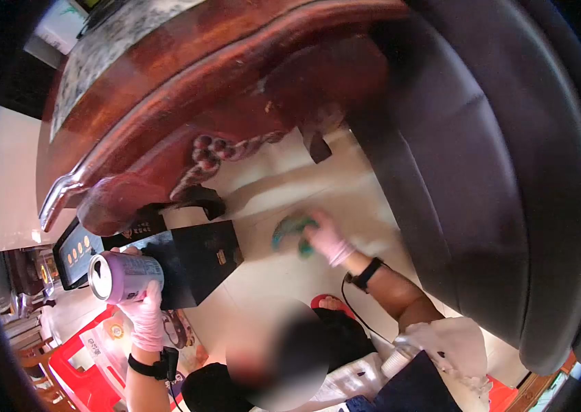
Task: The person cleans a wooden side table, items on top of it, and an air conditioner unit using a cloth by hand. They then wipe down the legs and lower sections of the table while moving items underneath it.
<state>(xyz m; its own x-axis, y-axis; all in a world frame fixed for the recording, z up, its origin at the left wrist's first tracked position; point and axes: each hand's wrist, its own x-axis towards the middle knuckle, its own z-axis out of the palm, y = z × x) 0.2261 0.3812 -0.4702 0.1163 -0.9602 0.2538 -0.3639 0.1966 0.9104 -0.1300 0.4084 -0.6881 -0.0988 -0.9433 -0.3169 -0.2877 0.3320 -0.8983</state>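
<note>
My left hand (145, 317), in a pink glove, is wrapped round a purple and silver drink can (129, 276). The can is tilted, and its opened top faces left. Low over the pale floor, my right hand (328, 238), also gloved in pink, grips a crumpled green thing (290, 228). Motion blur hides what kind of thing it is. Both wrists carry black bands with cables.
A carved dark wooden table (146, 151) with a stone top arches overhead. Black boxes (204, 261) stand on the tiled floor (256, 281) beside the can. To the right runs a dark sofa (469, 172). A red stool-like thing (74, 367) with printed bags is at lower left.
</note>
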